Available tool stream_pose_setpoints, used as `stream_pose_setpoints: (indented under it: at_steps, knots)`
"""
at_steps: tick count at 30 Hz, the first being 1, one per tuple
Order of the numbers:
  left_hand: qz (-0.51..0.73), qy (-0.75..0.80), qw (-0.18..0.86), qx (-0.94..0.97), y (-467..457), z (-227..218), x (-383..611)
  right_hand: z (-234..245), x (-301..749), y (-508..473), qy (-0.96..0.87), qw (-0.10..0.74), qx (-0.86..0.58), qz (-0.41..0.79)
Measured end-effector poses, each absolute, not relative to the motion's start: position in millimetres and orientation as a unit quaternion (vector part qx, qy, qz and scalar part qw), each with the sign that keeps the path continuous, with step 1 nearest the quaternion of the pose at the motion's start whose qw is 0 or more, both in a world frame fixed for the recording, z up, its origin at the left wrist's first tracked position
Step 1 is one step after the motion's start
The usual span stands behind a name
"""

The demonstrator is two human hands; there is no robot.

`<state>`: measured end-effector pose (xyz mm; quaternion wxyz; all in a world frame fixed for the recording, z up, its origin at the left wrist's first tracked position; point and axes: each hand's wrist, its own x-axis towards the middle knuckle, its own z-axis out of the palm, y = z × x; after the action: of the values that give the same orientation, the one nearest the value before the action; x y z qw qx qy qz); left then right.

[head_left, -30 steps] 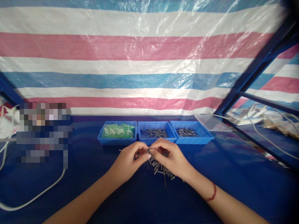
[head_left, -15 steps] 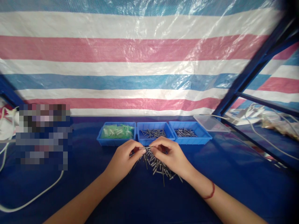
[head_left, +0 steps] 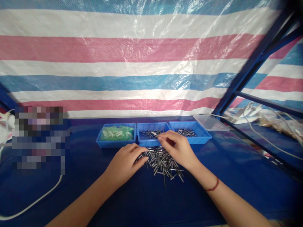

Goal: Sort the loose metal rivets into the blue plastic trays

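Note:
A heap of thin metal pins (head_left: pixel 163 162) lies on the dark blue table in front of me. My left hand (head_left: pixel 124 162) rests at the heap's left edge, fingers curled onto the pins. My right hand (head_left: pixel 176 148) reaches forward over the front rim of the middle blue tray (head_left: pixel 142 142), pinching a metal pin (head_left: pixel 154 134) between thumb and fingers. That tray holds several pins. The left blue tray (head_left: pixel 99 143) holds pale green plastic pieces. The right blue tray (head_left: pixel 203 138) holds more metal pins.
A clear plastic lid (head_left: pixel 208 122) lies behind the right tray. A white cable (head_left: pixel 35 198) curves across the table at left. A striped tarpaulin (head_left: pixel 132 56) hangs behind. A blue metal frame (head_left: pixel 248 72) rises at right, with cables beyond it.
My hands were together above the heap, both on one pin. They have parted: the right hand moved forward with a pin to the middle tray, the left hand dropped onto the heap.

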<state>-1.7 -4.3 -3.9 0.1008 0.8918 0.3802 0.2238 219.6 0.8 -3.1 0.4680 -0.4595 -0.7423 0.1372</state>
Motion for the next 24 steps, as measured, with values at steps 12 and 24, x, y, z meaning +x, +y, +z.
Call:
stream_pose_setpoints:
  at_steps: [12,24]
  knots:
    - [0.107,0.420,0.058,0.899,-0.7,-6.4,-4.6,3.7,276.0,15.1,-0.658,0.358,-0.659,-0.078]
    - [0.145,0.405,0.069,0.900,2.3,-14.0,-5.0,2.0,212.7,-9.6,-0.841,0.306,-0.424,0.138]
